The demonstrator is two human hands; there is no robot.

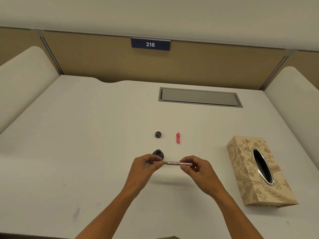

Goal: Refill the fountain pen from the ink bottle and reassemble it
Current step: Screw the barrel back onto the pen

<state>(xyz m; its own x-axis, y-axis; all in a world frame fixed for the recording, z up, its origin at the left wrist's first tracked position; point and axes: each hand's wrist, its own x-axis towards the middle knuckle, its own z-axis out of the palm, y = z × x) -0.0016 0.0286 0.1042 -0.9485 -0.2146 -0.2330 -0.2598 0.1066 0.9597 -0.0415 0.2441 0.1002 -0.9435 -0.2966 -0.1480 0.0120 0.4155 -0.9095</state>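
both hands pinch the fountain pen (176,163): left hand (146,165) the grip end, right hand (196,167) the barrel. a slip could knock over the open ink bottle (158,154) just behind.

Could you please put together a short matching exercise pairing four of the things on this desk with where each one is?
Things:
1. ink bottle
2. bottle cap
3. pink pen cap
4. tissue box

Places:
A. at the desk's right side
B. just beyond the left hand
C. lying right of the bottle cap
D. farther back than the ink bottle, left of the pink pen cap

Pairs: 1-B, 2-D, 3-C, 4-A
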